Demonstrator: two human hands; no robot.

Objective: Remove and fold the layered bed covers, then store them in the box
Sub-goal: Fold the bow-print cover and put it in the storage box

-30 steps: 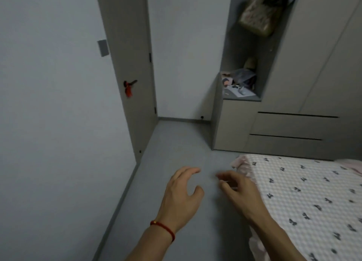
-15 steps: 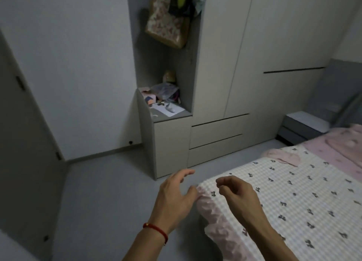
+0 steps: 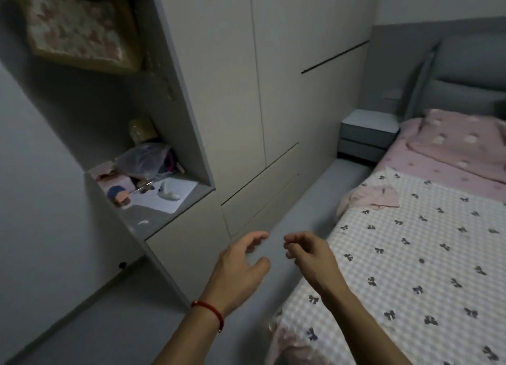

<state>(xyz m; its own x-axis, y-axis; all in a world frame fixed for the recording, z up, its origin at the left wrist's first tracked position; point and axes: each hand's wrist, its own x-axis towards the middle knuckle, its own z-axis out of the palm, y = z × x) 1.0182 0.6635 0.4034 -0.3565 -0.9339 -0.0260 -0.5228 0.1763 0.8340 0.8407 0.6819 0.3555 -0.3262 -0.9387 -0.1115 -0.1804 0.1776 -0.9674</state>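
A bed fills the right side, its top layer a white checked cover with dark bows (image 3: 416, 255). Beyond it, toward the grey headboard, lies a pink cover with pale spots (image 3: 449, 156). A pink frilled edge (image 3: 367, 197) shows at the bed's left side. My left hand (image 3: 241, 271), with a red string at the wrist, hangs over the floor beside the bed, fingers apart and empty. My right hand (image 3: 312, 255) hovers at the bed's left edge, fingers loosely curled, holding nothing. No box is in view.
A pale wardrobe (image 3: 246, 104) lines the wall left of the bed, with an open niche (image 3: 153, 189) holding papers, a plastic bag and small items. A grey nightstand (image 3: 367, 134) stands by the headboard. A narrow grey floor strip (image 3: 306, 208) runs between wardrobe and bed.
The view has swung right from the door and wall toward the bed and headboard. Both hands stay raised in front, empty, now closer to the bed's left edge.
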